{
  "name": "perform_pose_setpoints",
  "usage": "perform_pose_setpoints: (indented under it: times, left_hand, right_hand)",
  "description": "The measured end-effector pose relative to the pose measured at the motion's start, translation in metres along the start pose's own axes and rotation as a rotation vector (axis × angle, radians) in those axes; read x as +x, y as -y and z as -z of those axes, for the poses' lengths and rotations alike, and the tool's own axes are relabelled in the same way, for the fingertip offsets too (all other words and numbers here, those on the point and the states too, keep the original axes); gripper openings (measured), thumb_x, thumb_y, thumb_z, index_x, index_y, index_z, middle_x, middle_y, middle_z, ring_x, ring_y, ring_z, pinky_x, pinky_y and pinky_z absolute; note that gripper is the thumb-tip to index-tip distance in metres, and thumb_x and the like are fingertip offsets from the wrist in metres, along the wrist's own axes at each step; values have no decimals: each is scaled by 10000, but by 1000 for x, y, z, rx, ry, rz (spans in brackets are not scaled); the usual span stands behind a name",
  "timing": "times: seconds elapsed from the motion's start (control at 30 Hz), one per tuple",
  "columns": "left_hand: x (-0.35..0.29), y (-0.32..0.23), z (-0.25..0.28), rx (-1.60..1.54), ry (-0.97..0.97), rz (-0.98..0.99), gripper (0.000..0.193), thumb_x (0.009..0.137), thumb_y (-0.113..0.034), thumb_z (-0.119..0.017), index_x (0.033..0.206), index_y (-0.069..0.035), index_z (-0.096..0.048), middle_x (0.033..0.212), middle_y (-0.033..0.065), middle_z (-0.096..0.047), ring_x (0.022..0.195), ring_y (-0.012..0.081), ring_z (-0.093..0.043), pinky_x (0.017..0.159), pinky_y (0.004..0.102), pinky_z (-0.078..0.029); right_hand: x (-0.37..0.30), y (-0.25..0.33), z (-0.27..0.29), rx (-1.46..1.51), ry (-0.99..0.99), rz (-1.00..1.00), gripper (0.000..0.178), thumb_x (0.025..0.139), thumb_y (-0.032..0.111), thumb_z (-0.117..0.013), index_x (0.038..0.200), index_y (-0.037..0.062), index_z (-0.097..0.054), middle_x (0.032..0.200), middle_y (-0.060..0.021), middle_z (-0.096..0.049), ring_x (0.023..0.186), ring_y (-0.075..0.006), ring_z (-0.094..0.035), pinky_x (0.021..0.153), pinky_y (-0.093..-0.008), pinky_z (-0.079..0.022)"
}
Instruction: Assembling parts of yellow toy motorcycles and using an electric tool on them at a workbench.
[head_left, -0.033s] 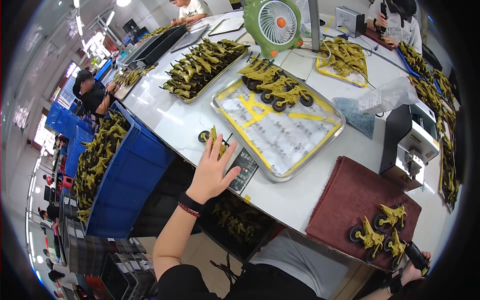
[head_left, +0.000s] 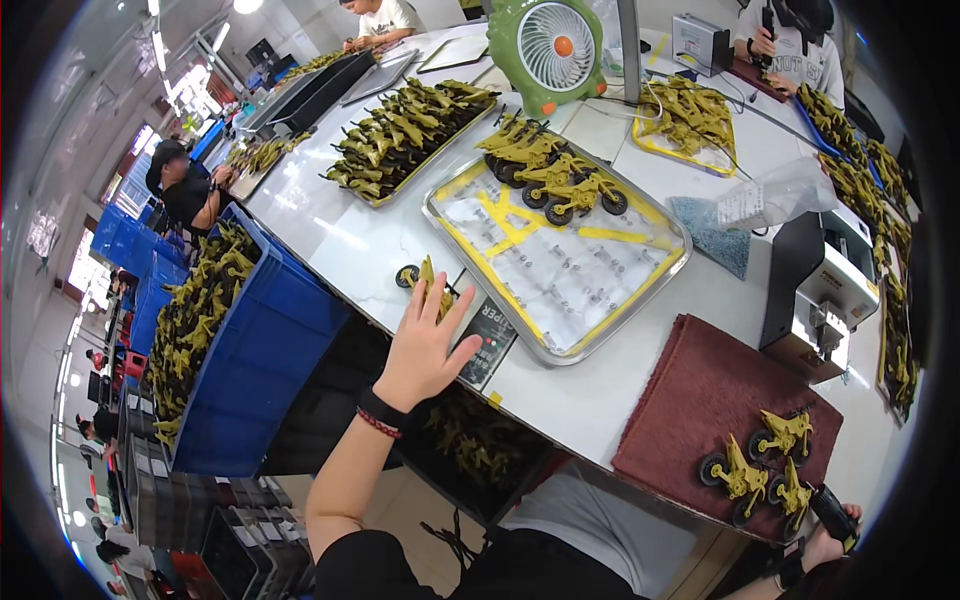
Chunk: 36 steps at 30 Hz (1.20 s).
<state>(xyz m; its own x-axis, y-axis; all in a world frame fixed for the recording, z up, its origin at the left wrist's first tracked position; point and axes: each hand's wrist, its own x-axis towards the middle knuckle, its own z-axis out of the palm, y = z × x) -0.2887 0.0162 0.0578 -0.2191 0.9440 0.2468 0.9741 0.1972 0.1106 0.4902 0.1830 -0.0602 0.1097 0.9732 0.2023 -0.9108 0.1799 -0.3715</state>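
Toy motorcycle [head_left: 426, 269] lies roughly left-right, wheel [head_left: 406, 275] leftward, beneath splayed left hand [head_left: 424, 350]; right hand [head_left: 824, 545] grips black tool [head_left: 832, 516].

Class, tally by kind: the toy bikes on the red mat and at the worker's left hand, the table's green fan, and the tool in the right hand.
Bikes: 4 (3 on the mat, 1 at the left hand)
Fan: 1
Tool in the right hand: 1
Total: 6

Looks like a factory workshop, judging by toy motorcycles [head_left: 410, 130] massed left of the fan [head_left: 550, 45], a blue bin [head_left: 265, 350] of more farther left, and workers [head_left: 187, 195] on both sides of it.
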Motion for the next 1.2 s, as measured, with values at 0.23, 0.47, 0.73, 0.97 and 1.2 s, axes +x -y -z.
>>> perform_pose_setpoints:
  times: [0.23, 0.47, 0.73, 0.97, 1.2]
  left_hand:
    - [8, 13, -2, 9, 58, 59, 564, 854, -381, -518, 1333, -111, -394, 1363, 305, -275, 1242, 518, -253, 1021, 486, -280]
    - [48, 201, 3, 577, -136, 590, 590, 880, -446, -459, 1360, -118, -360, 1444, 245, -173, 1345, 415, -111, 1043, 591, -120]
    - [80, 138, -23, 260, -122, 218, 615, 871, -442, -471, 1387, -147, -313, 1470, 192, -141, 1364, 369, -94, 1041, 602, -73]
    - [78, 128, -24, -2, -50, 504, 632, 847, -428, -509, 1354, -96, -330, 1453, 211, -160, 1356, 376, -106, 1041, 597, -119]
    - [88, 239, -22, 388, -109, 897, 673, 798, -501, -528, 1314, -91, -390, 1395, 188, -293, 1303, 402, -216, 1010, 575, -230]
  right_hand:
    - [-5, 12, 15, -66, -21, 63, 64, 873, 78, -436, 858, 33, -393, 835, -71, -399, 833, -199, -418, 854, -338, -359]
    - [8, 15, 34, -142, -39, 113, 89, 886, 93, -439, 863, 15, -404, 827, -79, -417, 823, -204, -443, 837, -335, -387]
    - [1, 16, 21, -113, -51, 95, 95, 880, 84, -448, 854, 9, -396, 829, -84, -417, 829, -207, -443, 836, -337, -380]
    - [7, 17, 25, -102, -2, 95, 91, 873, 78, -453, 847, 15, -392, 823, -81, -408, 816, -203, -431, 836, -337, -372]
    - [5, 13, 25, -2, 108, 9, 97, 878, 86, -454, 843, 17, -395, 799, -73, -413, 785, -193, -436, 811, -320, -388]
